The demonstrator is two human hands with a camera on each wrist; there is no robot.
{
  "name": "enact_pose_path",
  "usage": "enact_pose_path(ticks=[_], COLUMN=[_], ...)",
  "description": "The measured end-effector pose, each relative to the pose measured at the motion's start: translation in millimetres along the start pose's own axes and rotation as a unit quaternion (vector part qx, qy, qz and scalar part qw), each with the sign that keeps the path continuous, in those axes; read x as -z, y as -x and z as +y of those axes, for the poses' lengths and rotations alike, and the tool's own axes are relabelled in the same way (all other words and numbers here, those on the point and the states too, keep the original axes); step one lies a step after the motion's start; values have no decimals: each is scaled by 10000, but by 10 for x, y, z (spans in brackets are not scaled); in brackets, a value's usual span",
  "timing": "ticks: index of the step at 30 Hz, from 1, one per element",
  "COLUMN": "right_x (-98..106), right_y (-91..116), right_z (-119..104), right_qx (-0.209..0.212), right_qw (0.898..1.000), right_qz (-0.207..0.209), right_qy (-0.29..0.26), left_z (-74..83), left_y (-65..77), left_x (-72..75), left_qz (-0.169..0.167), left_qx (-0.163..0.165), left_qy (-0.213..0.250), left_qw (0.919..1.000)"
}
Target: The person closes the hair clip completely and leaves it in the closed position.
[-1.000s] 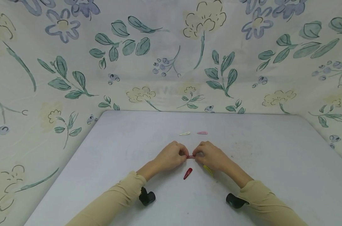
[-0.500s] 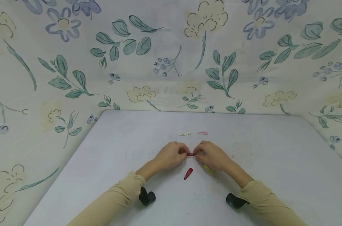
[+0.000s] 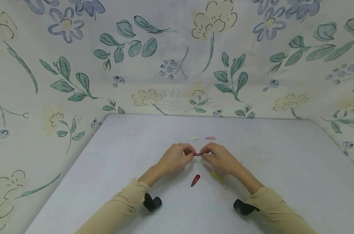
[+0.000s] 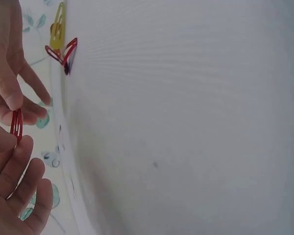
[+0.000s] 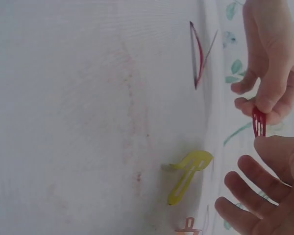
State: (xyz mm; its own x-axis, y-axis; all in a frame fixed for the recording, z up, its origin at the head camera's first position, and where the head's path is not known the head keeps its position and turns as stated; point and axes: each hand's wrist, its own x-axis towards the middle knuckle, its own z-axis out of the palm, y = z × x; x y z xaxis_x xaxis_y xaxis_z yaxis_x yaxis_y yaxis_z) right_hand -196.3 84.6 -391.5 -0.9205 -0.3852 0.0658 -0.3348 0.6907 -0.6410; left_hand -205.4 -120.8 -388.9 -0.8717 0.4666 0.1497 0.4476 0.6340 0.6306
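A red snap hair clip (image 3: 197,154) is stretched between both hands, one at each end. My left hand (image 3: 177,158) pinches its left end between thumb and fingertips. The other end is pinched by my right hand (image 3: 221,158). In the right wrist view the middle of the held clip (image 5: 259,122) shows slots between thin bars, its ends covered by fingers. On the table nearer the body lies another red hair clip (image 3: 196,180), its parts spread apart in the right wrist view. Beside it, below the right hand, rests a yellow hair clip (image 3: 216,176), with its parts spread too.
Beyond the hands, a white hair clip (image 3: 192,138) and a pink hair clip (image 3: 210,138) lie side by side on the white table (image 3: 121,139). Behind the table's far edge hangs a flowered cloth (image 3: 177,65). Black wrist cameras (image 3: 152,202) sit under both forearms.
Both hands have moved slightly away from the body, carrying the red hair clip between them. More of the yellow clip shows now. The clips on the table stay where they were.
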Motion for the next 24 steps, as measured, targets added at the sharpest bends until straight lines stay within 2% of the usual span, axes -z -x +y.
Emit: enact_pose_path(ticks=[5, 11, 17, 24], right_x=[18, 15, 61, 134], right_y=[-19, -37, -44, -57], right_z=[-6, -27, -91, -126], right_qx=[324, 462, 421, 497], right_qw=[9987, 9938, 9859, 9768], right_qz=[258, 664, 1053, 1427], right_qy=[-292, -762, -1230, -1517], left_z=[9, 21, 85, 146], left_y=[-36, -88, -156, -209], left_x=[28, 51, 100, 121], left_qz=[330, 740, 1170, 1463], left_qx=[-101, -182, -245, -176], left_qy=[213, 478, 637, 1173], left_qw=[9992, 9959, 9908, 9821])
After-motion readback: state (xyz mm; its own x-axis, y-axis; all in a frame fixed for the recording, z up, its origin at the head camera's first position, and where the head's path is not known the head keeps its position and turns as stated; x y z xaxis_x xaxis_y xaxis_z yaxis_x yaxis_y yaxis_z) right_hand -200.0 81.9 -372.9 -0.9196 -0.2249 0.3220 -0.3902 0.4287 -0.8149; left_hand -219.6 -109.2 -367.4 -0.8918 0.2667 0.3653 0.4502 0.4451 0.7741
